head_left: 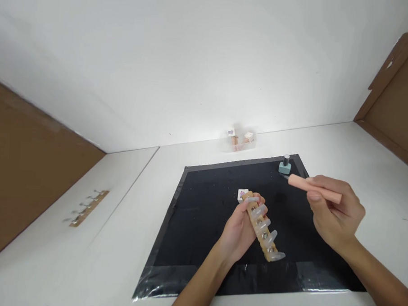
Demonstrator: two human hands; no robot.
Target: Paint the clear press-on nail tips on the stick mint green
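Note:
My left hand (239, 231) is closed around a wooden nail-tip stand (260, 227) fitted with several translucent nail tips along its length. A white square bottle (242, 194) with a purple mark shows just beyond my left fingertips; whether those fingers touch it I cannot tell. Held pinched between the thumb and fingers of my right hand (338, 213) is a peach-handled nail polish brush (314, 188), its thin bristle end pointing left. That brush is in the air, apart from the nail tips. Near its tip stands a teal nail polish bottle (285, 166) with a dark cap.
A black mat (201, 216) with taped edges lies under my hands on the white table (126, 240). Behind it, a clear container (241, 147) holds peach-and-white bottles. Another stand (89, 209) with nail tips lies at left. Brown panels (31, 163) flank both sides.

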